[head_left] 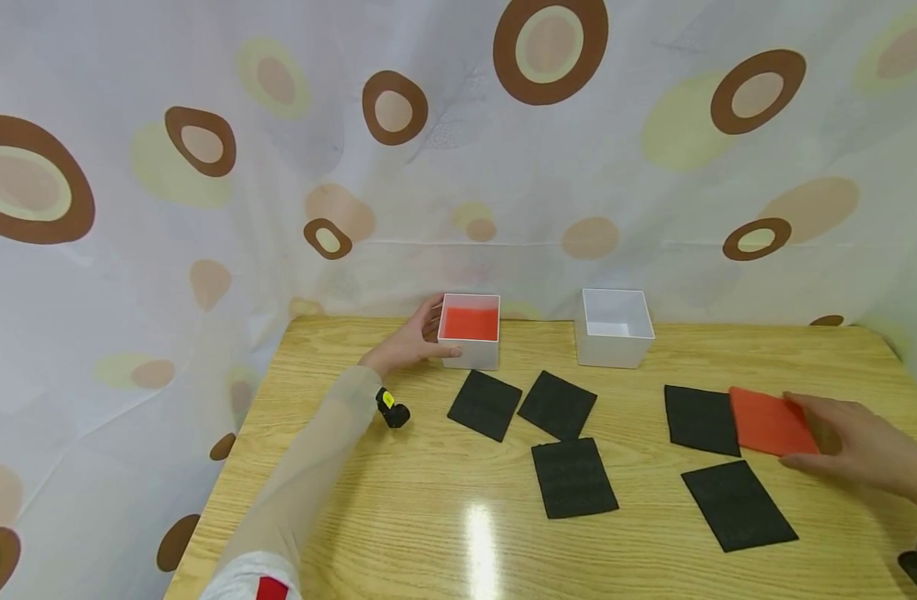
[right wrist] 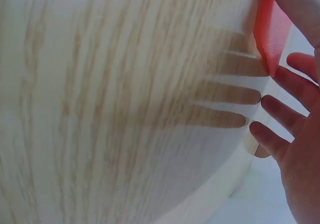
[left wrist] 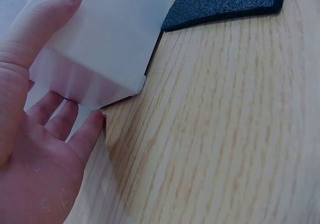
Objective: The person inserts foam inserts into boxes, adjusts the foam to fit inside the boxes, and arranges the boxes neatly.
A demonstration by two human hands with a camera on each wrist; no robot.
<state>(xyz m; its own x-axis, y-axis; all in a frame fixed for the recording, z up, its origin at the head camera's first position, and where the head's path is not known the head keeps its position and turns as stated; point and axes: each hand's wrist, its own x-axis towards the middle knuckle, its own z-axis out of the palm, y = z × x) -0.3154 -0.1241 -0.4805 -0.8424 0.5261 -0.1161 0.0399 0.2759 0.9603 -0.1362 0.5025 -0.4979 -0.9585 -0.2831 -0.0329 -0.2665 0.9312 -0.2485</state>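
Note:
On the left, my left hand [head_left: 408,340] holds a white box [head_left: 479,354], thumb across its front and fingers round its left side. A red sheet [head_left: 471,323] shows inside that box. In the left wrist view the thumb [left wrist: 50,19] lies along the box wall [left wrist: 105,39]. Far to the right, my right hand [head_left: 867,437] grips a red square [head_left: 772,422] by its right edge, thumb at the near corner and fingers at the far one. The red square's left edge meets a black square [head_left: 700,419]. Other fingers [right wrist: 272,139] of the right hand are spread near the wood.
A second white box [head_left: 614,350] stands at the back, right of the first. Black squares lie mid-table, one [head_left: 485,405] close before the held box, others [head_left: 558,405] [head_left: 575,477] beside it. Another black square [head_left: 739,505] lies nearer, at right. A patterned curtain [head_left: 458,167] hangs behind the wooden table [head_left: 398,517].

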